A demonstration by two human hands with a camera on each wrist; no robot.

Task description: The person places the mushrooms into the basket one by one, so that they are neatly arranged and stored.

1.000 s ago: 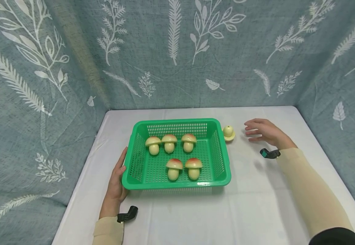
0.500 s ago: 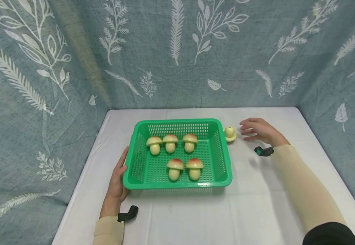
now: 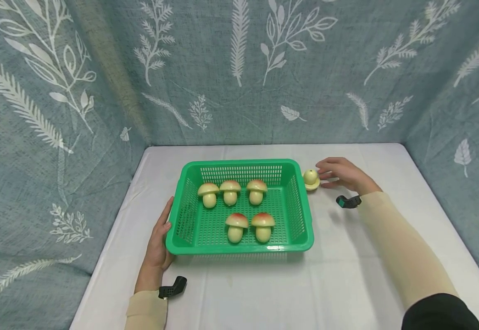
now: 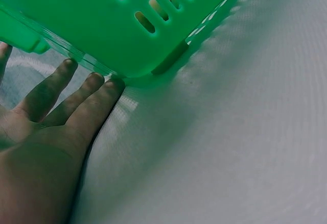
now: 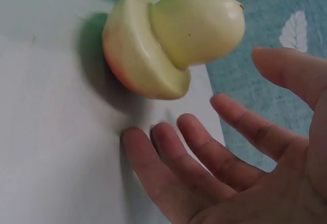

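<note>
A green plastic basket (image 3: 239,250) holds several toy mushrooms with reddish-yellow caps and pale stems, such as the front right mushroom (image 3: 263,228). My left hand (image 3: 155,250) rests along the basket's left side, its fingers stretched out with their tips at the outer wall (image 4: 92,25) in the left wrist view. Just beyond the basket's right edge, another toy mushroom (image 3: 311,177) stands cap down on the table, stem up. My right hand (image 3: 342,175) is right beside it, fingers spread and slightly bent. In the right wrist view a gap shows between the fingertips and this mushroom (image 5: 199,27).
A white cloth (image 3: 256,293) covers the table. Blue-grey curtains (image 3: 206,59) with white leaf prints stand behind it and along both sides. Each wrist wears a small black camera, such as the left one (image 3: 173,288).
My right hand has moved left, closing in on the mushroom beside the basket. The left hand, the basket and the mushrooms in it have stayed in place.
</note>
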